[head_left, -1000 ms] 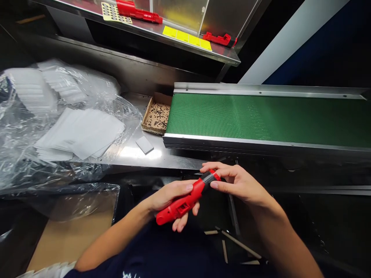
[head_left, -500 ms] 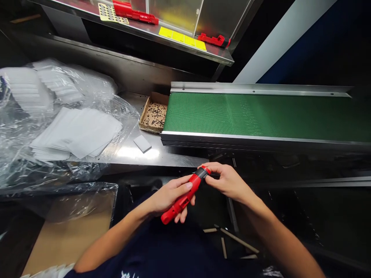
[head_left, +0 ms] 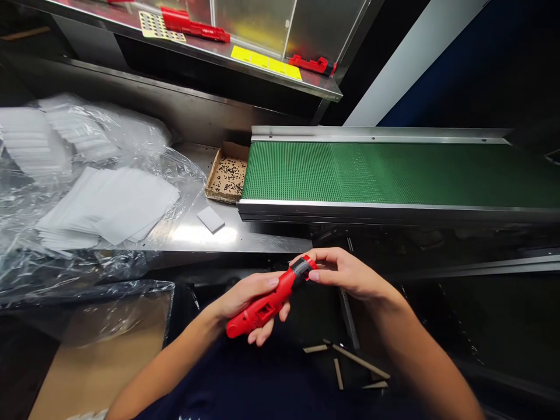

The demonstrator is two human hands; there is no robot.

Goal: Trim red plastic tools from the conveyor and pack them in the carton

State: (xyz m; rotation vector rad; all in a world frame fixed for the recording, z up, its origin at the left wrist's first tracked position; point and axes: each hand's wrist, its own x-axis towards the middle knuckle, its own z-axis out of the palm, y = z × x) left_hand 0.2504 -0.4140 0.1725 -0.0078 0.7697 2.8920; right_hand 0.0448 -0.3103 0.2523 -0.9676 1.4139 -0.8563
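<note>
A red plastic tool housing (head_left: 266, 308) with a black collar and a red end ring lies slantwise in front of my body, its ringed end up and to the right. My left hand (head_left: 249, 297) is wrapped round its body, thumb on top and fingertips showing below. At the upper end, my right hand (head_left: 341, 271) pinches the red ring beside the black collar between thumb and fingers. A rectangular opening shows in the side of the housing. The housing's exact kind is not clear.
A green conveyor belt (head_left: 350, 175) runs off to the right. Beside it stands a cardboard tray (head_left: 225, 175) of small black bits. White foam sheets (head_left: 109, 204) lie in plastic at left. Overhead, a metal shelf (head_left: 262, 80) holds similar red parts (head_left: 192, 26). Below left is a cardboard box (head_left: 100, 361).
The housing has turned a little flatter, its lower end swinging left, and its side opening faces me more. Both hands keep hold. The whole view has shifted slightly.
</note>
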